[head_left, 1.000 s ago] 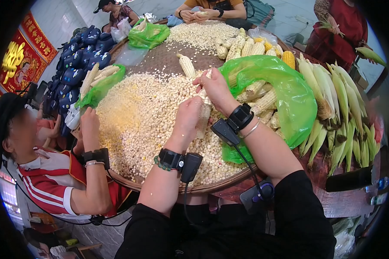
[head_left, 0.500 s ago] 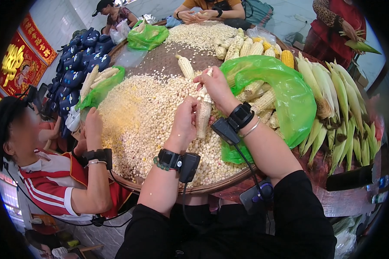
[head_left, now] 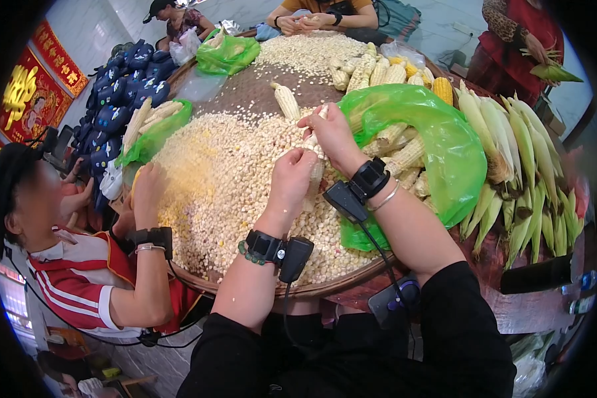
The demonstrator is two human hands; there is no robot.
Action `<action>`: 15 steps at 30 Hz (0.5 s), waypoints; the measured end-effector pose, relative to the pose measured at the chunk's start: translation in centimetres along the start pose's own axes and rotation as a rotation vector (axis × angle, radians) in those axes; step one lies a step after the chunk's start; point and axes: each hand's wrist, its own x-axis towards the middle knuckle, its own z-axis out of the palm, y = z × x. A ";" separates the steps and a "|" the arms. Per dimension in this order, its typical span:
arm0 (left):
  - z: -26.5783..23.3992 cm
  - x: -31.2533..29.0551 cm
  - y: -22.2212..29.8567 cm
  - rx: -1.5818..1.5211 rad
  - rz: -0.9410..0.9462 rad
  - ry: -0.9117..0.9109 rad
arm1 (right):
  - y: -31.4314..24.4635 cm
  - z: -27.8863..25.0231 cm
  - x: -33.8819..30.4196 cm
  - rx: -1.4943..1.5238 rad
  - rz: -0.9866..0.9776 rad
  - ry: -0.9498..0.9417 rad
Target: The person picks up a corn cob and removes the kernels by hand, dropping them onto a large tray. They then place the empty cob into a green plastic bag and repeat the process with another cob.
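Note:
A pale corn cob (head_left: 316,180), partly stripped, is held upright between my hands above a heap of loose kernels (head_left: 212,172). My right hand (head_left: 333,138) grips its upper end, thumb and fingers closed round it. Closed against the side of the same cob, my left hand (head_left: 293,180) hides part of it. Another whitish corn cob (head_left: 286,103) lies on the kernels just beyond my hands. To the right of them, an open green plastic bag (head_left: 448,152) holds several corn cobs (head_left: 404,156).
A round woven tray (head_left: 312,289) carries the kernels. Unhusked corn ears (head_left: 517,152) are stacked at the right. A person in a red and white shirt (head_left: 99,282) works at the left; others sit or stand across. A smaller green bag (head_left: 156,139) lies at the tray's left edge.
My left hand has moved slightly up and right along the cob, covering more of its upper part. My right hand stays nearly in place. The person at the left has raised a hand slightly.

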 end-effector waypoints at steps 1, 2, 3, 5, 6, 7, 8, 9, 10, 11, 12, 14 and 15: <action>0.1 -0.2 0.1 -0.001 -0.001 0.002 | -0.1 0.1 -0.1 0.006 0.031 0.002; 0.2 -0.4 0.2 -0.030 0.000 0.018 | -0.2 0.2 -0.3 0.006 0.032 0.001; 0.3 -0.6 0.4 -0.058 0.002 0.032 | -0.2 0.3 -0.4 0.023 0.039 -0.001; 0.1 -0.4 0.2 -0.134 -0.038 0.007 | -0.3 0.3 -0.5 0.039 0.045 -0.002; 0.0 -0.4 0.2 -0.209 -0.079 -0.017 | -0.4 0.2 -0.5 0.056 0.061 -0.018; -0.2 -0.3 0.2 -0.209 -0.079 -0.017 | -0.5 0.2 -0.5 0.072 0.077 -0.033; -0.4 -0.2 0.3 -0.273 -0.104 -0.062 | -0.5 0.2 -0.5 0.072 0.076 -0.033; -0.4 -0.2 0.5 -0.338 -0.129 -0.108 | -0.7 0.1 -0.5 0.100 0.078 -0.050; -0.5 -0.3 0.6 -0.338 -0.129 -0.108 | -0.8 0.1 -0.4 0.127 0.079 -0.067; -0.5 -0.5 0.8 -0.339 -0.144 -0.112 | -0.9 0.2 -0.4 0.127 0.079 -0.068; -0.5 -0.6 0.9 -0.340 -0.158 -0.118 | -0.9 0.2 -0.4 0.129 0.085 -0.059; 0.0 -0.6 1.0 -0.387 -0.151 -0.084 | -1.1 0.2 -0.4 0.130 0.089 -0.052; 0.3 -0.7 1.1 -0.433 -0.147 -0.051 | -1.2 0.0 -0.4 0.148 0.107 -0.041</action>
